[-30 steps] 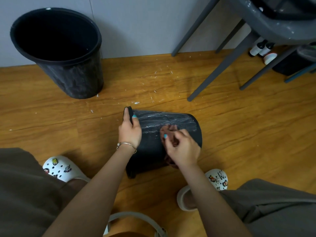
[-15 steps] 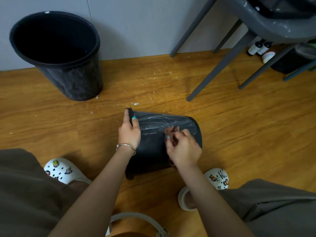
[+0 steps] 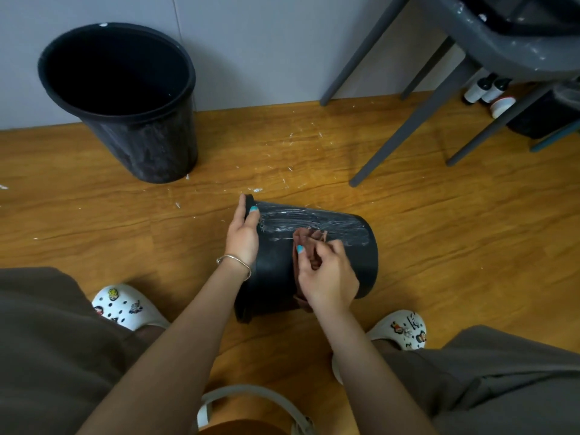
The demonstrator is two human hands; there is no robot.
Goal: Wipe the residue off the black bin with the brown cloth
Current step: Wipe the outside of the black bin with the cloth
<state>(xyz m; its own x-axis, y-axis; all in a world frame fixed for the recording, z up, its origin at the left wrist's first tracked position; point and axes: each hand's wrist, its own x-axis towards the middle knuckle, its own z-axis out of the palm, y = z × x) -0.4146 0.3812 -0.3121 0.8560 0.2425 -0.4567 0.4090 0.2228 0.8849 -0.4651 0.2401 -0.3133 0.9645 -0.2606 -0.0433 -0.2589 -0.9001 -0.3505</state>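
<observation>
Head view shows the black bin (image 3: 273,277) lying on its side on the floor (image 3: 439,246) between the person's two shoes, its mouth towards nine o'clock and its base towards three o'clock. The left hand (image 3: 243,235) is closed over the rim at the bin's nine o'clock end, steadying it. The right hand (image 3: 326,274) is clenched round the bunched brown cloth (image 3: 309,243), pressing it against the bin's upper wall.

Compared with a second ago, the right hand and cloth have shifted a little towards twelve o'clock, up onto the edge of the white smears (image 3: 314,219), while the left hand has kept its hold on the rim. White residue still streaks the wall from the rim to the base along the twelve o'clock side, so the wiping looks to be under way with much left to clear.

A second black bin (image 3: 147,146) stands upright at ten o'clock, well apart. No brand, label or legible writing shows on either bin or the cloth; the shoe charms are pictures only, too small to read.
</observation>
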